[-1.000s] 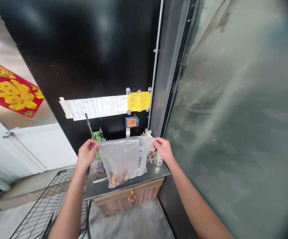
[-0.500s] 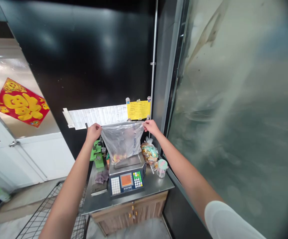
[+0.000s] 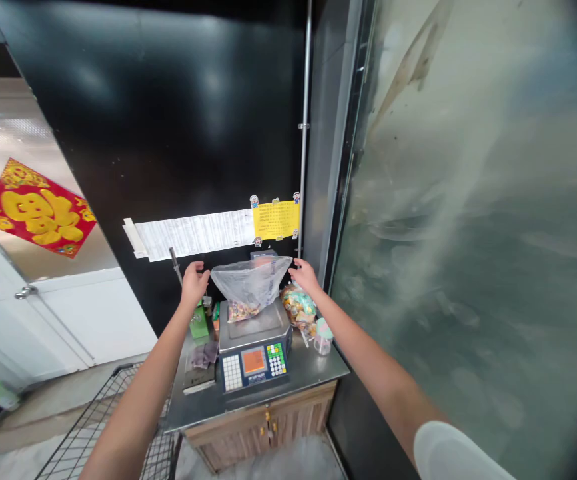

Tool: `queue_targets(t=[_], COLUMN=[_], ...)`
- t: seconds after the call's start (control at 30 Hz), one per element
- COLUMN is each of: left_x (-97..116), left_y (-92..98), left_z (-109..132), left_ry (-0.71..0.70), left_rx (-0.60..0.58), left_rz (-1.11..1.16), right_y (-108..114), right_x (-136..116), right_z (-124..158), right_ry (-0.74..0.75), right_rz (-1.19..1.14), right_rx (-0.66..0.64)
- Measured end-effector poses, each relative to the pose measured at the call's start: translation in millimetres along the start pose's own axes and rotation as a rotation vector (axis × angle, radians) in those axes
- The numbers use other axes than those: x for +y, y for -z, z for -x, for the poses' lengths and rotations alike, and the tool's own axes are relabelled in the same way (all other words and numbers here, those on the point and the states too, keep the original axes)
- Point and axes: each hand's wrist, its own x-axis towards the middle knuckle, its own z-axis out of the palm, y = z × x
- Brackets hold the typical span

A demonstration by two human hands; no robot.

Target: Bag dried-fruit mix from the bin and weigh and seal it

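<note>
A clear plastic bag [image 3: 253, 277] with small colourful wrapped pieces [image 3: 241, 311] in its bottom rests on the weighing scale [image 3: 256, 333]. My left hand [image 3: 195, 285] is open just beside the bag's left top corner, fingers apart and clear of the plastic. At the right top corner my right hand [image 3: 306, 275] also has its fingers apart, very close to the bag's edge, with no visible grip on it. The bag's top edge slants upward to the right. An orange display [image 3: 254, 361] and keypads face me on the scale's front.
A green bag-sealing device [image 3: 198, 325] stands left of the scale, with a cloth [image 3: 203, 355] in front. On the right are a filled bag of packets [image 3: 299, 307] and a lidded jar [image 3: 323, 339]. A wire cart [image 3: 113, 413] is at lower left, a glass panel [image 3: 468, 267] at right.
Both hands have let go of the bag's top corners and opened. The bag has sagged lower onto the scale, and both hands sit slightly lower.
</note>
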Motion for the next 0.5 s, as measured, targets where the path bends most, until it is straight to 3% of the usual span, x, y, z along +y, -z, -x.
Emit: queue_targets(t=[0.07,0.13,0.23,0.37,0.43,0.5], left_x=[-2,-16,-56,-113,-134,-147], left_y=[3.3,-1.3,-24.7,-66.3,-83.2,-95.1], left_z=[38,93,199,339,396,441], left_ry=[-0.012,0.034,0.225,0.566,0.750,0.893], left_rx=[-0.002,-0.131,-0.372,-0.438,-0.414,-0.444], left_rz=[0.102,0.180,0.247,0.300,0.270,0.211], right_y=[9,14,12,2,0,-1], right_x=[22,61,135,205,220,226], right_z=[43,107,230,379,424,448], right_ry=[0.003,-0.019,-0.303,-0.662,-0.784,-0.874], right_rz=[-0.049,-0.059,-0.056,-0.048,-0.024,0.019], right_rx=[0.020,-0.115,-0.303,-0.383,-0.429,-0.501])
